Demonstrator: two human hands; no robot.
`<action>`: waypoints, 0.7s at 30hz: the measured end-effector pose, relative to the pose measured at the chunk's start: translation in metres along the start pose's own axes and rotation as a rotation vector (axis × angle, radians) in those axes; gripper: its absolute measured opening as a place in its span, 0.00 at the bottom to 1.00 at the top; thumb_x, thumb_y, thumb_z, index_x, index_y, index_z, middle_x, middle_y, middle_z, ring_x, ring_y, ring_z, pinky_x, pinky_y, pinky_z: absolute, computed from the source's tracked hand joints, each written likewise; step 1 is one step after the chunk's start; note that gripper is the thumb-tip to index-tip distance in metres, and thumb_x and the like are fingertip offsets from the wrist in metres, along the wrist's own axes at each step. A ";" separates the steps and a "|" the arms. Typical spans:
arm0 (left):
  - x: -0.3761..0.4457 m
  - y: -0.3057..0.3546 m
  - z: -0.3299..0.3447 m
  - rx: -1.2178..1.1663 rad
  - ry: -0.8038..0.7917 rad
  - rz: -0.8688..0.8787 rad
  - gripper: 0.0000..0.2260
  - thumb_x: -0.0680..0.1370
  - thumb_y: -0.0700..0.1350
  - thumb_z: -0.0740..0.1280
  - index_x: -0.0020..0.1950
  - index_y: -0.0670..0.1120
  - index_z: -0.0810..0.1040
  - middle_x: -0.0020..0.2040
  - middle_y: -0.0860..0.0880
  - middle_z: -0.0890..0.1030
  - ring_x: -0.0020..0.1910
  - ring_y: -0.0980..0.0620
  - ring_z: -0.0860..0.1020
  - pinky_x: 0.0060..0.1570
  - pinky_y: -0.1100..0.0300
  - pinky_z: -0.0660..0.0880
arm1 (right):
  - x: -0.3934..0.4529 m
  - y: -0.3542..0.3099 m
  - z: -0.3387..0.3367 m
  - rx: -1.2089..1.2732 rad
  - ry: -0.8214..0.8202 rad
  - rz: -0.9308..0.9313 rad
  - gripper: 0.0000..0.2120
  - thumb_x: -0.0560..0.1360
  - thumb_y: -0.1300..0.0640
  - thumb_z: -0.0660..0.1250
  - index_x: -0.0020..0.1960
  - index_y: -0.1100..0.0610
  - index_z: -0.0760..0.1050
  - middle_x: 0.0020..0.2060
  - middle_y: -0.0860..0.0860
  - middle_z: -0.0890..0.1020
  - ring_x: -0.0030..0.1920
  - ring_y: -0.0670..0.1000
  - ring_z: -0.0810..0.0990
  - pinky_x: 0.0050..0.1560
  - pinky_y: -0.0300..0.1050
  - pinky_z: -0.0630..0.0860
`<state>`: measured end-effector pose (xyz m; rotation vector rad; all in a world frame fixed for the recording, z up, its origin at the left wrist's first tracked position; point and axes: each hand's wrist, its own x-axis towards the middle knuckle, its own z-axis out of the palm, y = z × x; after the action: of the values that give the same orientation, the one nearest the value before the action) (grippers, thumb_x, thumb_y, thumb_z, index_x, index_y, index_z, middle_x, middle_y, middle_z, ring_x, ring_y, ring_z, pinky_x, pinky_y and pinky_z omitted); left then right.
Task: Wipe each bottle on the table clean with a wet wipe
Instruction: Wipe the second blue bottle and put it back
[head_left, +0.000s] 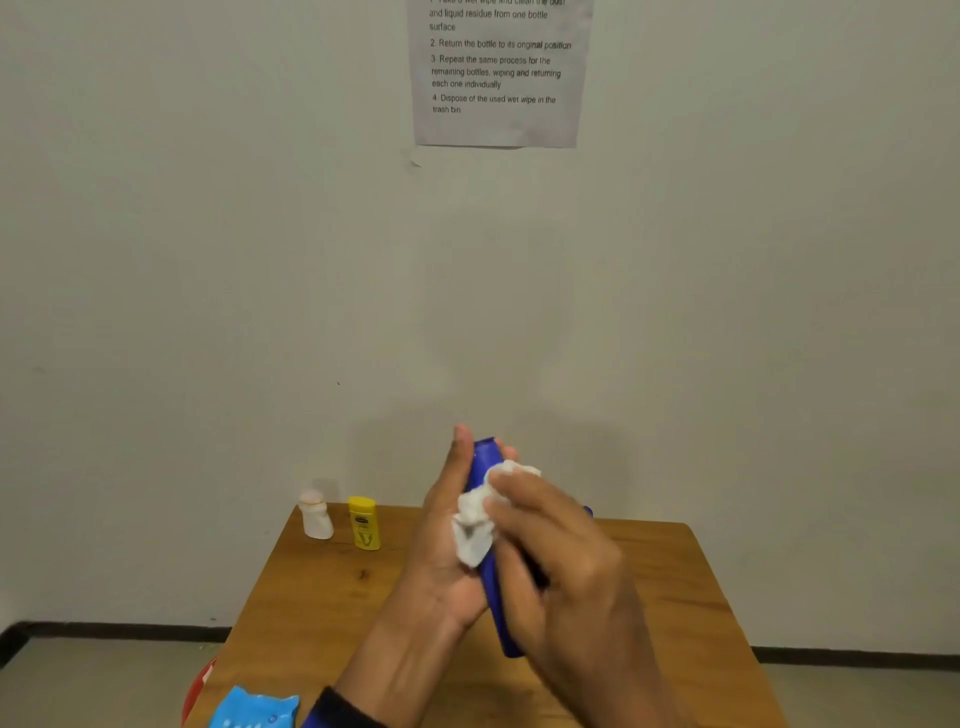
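Note:
My left hand (441, 540) holds a long blue bottle (496, 608) up above the wooden table (322, 613), fingers curled round its upper part. My right hand (556, 556) presses a crumpled white wet wipe (475, 525) against the bottle's side, fingers curled over the wipe. A small white bottle (317, 517) and a yellow bottle (363, 522) stand upright at the table's far left edge, near the wall. A bit of another blue object (587, 511) shows behind my right hand, mostly hidden.
A blue wet-wipe pack (254, 709) lies at the table's near left corner. Something red (200, 691) sits beside the table on the floor at the left. A paper instruction sheet (498, 73) hangs on the wall ahead.

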<state>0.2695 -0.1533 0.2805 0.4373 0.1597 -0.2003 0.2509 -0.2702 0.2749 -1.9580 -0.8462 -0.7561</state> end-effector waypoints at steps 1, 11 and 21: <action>0.001 0.007 0.001 -0.005 0.036 0.053 0.20 0.70 0.62 0.74 0.42 0.45 0.80 0.34 0.48 0.78 0.33 0.51 0.79 0.37 0.58 0.81 | -0.009 -0.001 0.003 -0.011 -0.006 -0.050 0.13 0.71 0.66 0.72 0.55 0.60 0.84 0.59 0.50 0.83 0.65 0.46 0.77 0.65 0.43 0.76; -0.005 -0.006 -0.004 0.203 0.069 0.096 0.23 0.73 0.61 0.71 0.51 0.41 0.81 0.43 0.43 0.80 0.43 0.46 0.81 0.45 0.54 0.81 | 0.011 -0.001 -0.002 -0.078 -0.030 -0.004 0.06 0.76 0.61 0.69 0.50 0.59 0.83 0.54 0.52 0.82 0.54 0.47 0.81 0.56 0.37 0.78; -0.011 -0.002 -0.010 0.126 0.110 0.023 0.25 0.72 0.66 0.68 0.48 0.43 0.80 0.39 0.45 0.78 0.35 0.47 0.80 0.35 0.55 0.81 | -0.007 -0.006 0.001 -0.107 -0.105 0.028 0.08 0.72 0.59 0.71 0.50 0.57 0.83 0.51 0.49 0.81 0.52 0.45 0.81 0.49 0.36 0.80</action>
<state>0.2571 -0.1487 0.2727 0.5758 0.2512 -0.1644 0.2422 -0.2692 0.2719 -2.1162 -0.8546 -0.6999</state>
